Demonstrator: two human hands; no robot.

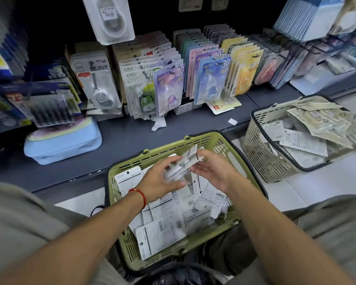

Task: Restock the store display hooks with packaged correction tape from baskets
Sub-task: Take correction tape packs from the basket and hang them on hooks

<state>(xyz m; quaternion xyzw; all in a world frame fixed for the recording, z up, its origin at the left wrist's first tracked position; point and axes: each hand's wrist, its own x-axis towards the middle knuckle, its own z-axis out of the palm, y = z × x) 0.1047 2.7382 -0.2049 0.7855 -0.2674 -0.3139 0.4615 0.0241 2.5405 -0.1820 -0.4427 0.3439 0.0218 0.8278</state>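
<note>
From the head camera, both hands meet over the green basket point(119, 177), which sits near, between the person's knees. The left hand point(158, 182) and right hand point(214, 171) together grip a small stack of packets point(183, 164), probably squaring them so the hang holes line up for a hook. More packets point(162, 227) lie loose in the basket. Far across the shelf point(119, 136), the hanging display rows point(193, 75) wait; a beige basket point(261, 153) stands right.

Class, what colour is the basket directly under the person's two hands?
Olive green: the green basket, in the head view, the only view given.
</note>
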